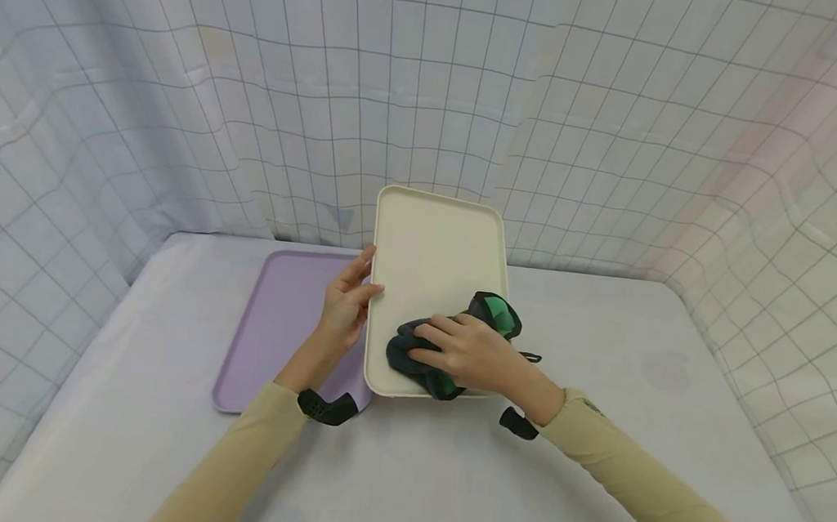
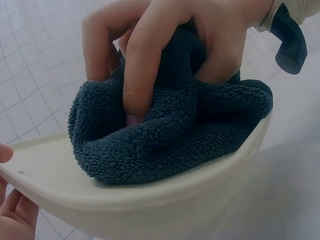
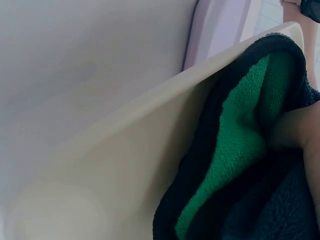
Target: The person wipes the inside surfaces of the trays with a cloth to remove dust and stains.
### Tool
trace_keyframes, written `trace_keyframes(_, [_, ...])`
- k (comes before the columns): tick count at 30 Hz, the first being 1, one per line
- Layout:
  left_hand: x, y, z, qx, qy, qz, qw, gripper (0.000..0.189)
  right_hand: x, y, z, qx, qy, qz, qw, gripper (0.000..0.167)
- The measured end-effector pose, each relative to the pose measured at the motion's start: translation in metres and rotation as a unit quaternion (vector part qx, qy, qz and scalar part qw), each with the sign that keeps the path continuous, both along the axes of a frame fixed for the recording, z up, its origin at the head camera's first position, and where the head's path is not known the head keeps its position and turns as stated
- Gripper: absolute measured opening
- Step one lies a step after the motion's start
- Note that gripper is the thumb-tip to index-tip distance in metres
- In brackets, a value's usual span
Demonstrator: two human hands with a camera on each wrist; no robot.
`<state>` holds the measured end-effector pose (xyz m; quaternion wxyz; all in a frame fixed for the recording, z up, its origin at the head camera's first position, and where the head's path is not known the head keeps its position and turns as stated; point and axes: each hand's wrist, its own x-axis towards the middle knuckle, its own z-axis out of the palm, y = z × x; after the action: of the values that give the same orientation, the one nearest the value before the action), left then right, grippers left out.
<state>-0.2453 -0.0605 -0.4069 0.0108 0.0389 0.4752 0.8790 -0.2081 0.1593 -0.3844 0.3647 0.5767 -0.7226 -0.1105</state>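
Note:
My left hand (image 1: 344, 308) grips the left edge of a cream tray (image 1: 442, 246), thumb on the front rim and fingers behind. The tray is held tilted up above the table. In my right hand (image 1: 466, 351) is a bunched towel (image 1: 411, 351), dark blue-grey on one side and green on the other, pressed against the lower part of the tray. Curled fingers sink into the dark pile of the towel (image 2: 150, 145) in the left wrist view. The right wrist view shows the green side of the towel (image 3: 245, 130) along the tray's rim (image 3: 150, 102).
A lilac tray (image 1: 289, 316) lies on the white-covered table (image 1: 590, 332) at the left, partly behind the cream tray and left forearm. Grid-patterned curtains (image 1: 440, 74) hang at the back and both sides.

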Motion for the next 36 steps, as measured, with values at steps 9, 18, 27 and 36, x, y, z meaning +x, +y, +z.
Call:
trace_keyframes(9, [0.000,-0.002,-0.001,-0.011,0.005,-0.003,0.9999,0.064,0.001,-0.014,0.004,0.012,0.024,0.013,0.9995,0.027])
trace_keyframes(18, [0.002,0.000,0.001,-0.010,0.006,0.004,0.9999,0.063,0.007,-0.026,0.010,0.046,0.044,0.007,0.9979,0.020])
trace_keyframes(27, [0.002,0.000,0.000,-0.012,0.000,0.016,0.9998,0.063,0.010,-0.027,0.010,0.061,0.037,0.016,0.9973,0.018])
trace_keyframes(36, [0.001,-0.001,0.001,-0.010,-0.002,0.020,0.9998,0.063,0.013,-0.022,0.009,0.074,0.047,0.007,0.9961,0.017])
